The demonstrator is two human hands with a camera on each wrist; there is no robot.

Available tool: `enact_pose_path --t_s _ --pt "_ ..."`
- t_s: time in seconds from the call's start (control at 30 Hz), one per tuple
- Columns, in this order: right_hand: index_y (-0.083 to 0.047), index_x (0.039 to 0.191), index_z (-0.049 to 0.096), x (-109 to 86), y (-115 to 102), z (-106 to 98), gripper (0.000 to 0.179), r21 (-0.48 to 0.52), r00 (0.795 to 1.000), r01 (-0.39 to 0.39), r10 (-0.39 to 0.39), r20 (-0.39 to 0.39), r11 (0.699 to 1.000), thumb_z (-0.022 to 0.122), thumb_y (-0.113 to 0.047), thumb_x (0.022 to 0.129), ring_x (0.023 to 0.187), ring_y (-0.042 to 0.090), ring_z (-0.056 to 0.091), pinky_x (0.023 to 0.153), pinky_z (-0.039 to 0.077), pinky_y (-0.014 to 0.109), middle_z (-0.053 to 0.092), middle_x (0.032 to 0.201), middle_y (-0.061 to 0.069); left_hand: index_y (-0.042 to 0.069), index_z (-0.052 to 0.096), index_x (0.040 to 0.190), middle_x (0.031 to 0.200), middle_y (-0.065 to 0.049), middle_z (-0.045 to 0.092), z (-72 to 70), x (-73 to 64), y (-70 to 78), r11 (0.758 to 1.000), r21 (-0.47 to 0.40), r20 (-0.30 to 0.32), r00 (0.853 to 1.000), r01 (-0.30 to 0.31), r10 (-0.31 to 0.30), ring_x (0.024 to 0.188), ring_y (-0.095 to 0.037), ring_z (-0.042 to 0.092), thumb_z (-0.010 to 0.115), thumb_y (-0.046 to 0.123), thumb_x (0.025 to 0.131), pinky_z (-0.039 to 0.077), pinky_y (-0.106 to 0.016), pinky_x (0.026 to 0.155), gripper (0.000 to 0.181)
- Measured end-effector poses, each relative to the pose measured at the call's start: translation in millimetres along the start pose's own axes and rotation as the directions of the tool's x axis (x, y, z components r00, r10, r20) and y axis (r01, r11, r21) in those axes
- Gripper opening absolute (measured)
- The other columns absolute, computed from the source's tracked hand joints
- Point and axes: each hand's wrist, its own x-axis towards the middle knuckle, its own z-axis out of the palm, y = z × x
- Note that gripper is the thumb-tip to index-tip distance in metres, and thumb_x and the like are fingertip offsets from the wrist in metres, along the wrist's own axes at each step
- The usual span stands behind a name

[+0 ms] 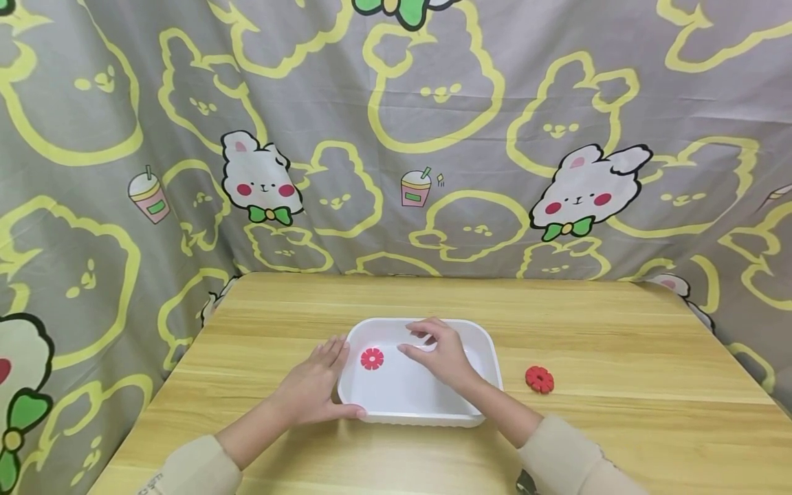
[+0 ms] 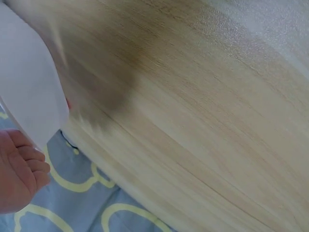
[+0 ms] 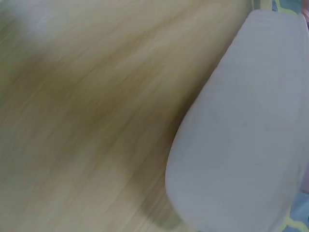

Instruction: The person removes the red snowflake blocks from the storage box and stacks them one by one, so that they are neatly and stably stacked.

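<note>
A white rectangular tray (image 1: pixel 414 416) with rounded corners sits on the wooden table. My left hand (image 1: pixel 315 385) lies against its left side, fingers fairly straight along the wall and thumb at the near rim. Inside, at the left, is a red notched disc (image 1: pixel 372 359) with a hole in its middle. Over the tray's far middle hovers my right hand (image 1: pixel 442 354), its fingers bent and thumb apart from them, with nothing visible between. Another red notched disc (image 1: pixel 540 379) rests on the table to the right. The tray's outer wall (image 3: pixel 236 130) fills much of the right wrist view.
The wooden table (image 1: pixel 619 330) extends on both sides of the tray. A grey curtain (image 1: pixel 346 110) with yellow outlines and white cartoon animals hangs behind the table and along its sides.
</note>
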Motion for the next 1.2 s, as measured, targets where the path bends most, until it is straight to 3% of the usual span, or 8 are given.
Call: enact_pose_path --t_s 0.3,0.47,0.63,0.73,0.93,1.2 --pt "0.005 0.100 0.067 4.5 4.8 28.5 0.031 -0.011 0.997 -0.018 0.019 0.080 1.000 0.077 -0.008 0.073 0.085 0.032 0.059 0.070 0.054 0.032 0.064 0.090 0.020 -0.010 0.041 0.134 0.141 -0.029 0.038 -0.3 -0.1 -0.1 0.999 0.032 -0.008 1.000 -0.012 0.012 0.131 -0.040 0.039 0.048 0.079 0.071 0.037 -0.047 0.106 0.110" --pt "0.007 0.099 0.067 11.0 10.4 42.1 0.033 -0.043 0.991 -0.030 0.035 0.126 0.999 0.076 -0.008 0.072 0.085 0.030 0.059 0.069 0.052 0.027 0.064 0.090 0.019 -0.010 0.041 0.134 0.141 -0.029 0.039 0.5 -0.1 -0.6 0.999 0.040 -0.015 1.000 -0.017 0.018 0.131 -0.039 0.039 0.048 0.079 0.071 0.037 -0.046 0.107 0.110" --pt "0.008 0.098 0.067 15.8 14.6 53.6 0.032 -0.094 0.980 -0.081 0.097 0.173 0.992 0.076 -0.009 0.073 0.085 0.026 0.060 0.075 0.055 0.031 0.066 0.091 0.018 -0.011 0.041 0.133 0.140 -0.029 0.039 1.1 0.0 -0.8 0.999 0.042 -0.021 1.000 -0.020 0.021 0.131 -0.039 0.039 0.047 0.080 0.071 0.037 -0.046 0.107 0.110" --pt "0.009 0.097 0.067 16.9 18.2 59.2 0.034 -0.131 0.973 -0.110 0.134 0.187 0.985 0.079 -0.010 0.071 0.082 0.023 0.058 0.073 0.053 0.027 0.065 0.089 0.017 -0.011 0.042 0.133 0.140 -0.029 0.040 1.6 0.2 -1.0 0.999 0.045 -0.032 0.999 -0.026 0.027 0.131 -0.039 0.039 0.046 0.080 0.071 0.037 -0.046 0.107 0.110" --pt "0.009 0.086 0.068 16.3 27.7 66.0 0.030 -0.212 0.974 -0.077 0.119 0.192 0.974 0.081 -0.008 0.066 0.071 0.012 0.045 0.063 0.041 0.018 0.058 0.076 0.012 -0.012 0.043 0.132 0.139 -0.030 0.040 2.8 -0.2 -1.0 0.999 0.041 -0.054 0.998 -0.035 0.037 0.130 -0.040 0.041 0.046 0.080 0.071 0.038 -0.046 0.106 0.110" --pt "0.006 0.082 0.067 15.1 30.2 70.8 0.024 -0.266 0.978 -0.034 0.086 0.189 0.963 0.080 -0.005 0.066 0.072 0.012 0.044 0.066 0.040 0.022 0.055 0.073 0.008 -0.013 0.043 0.131 0.138 -0.031 0.041 2.8 -0.2 -2.0 0.998 0.037 -0.081 0.996 -0.046 0.049 0.129 -0.041 0.042 0.046 0.080 0.072 0.038 -0.046 0.106 0.110"
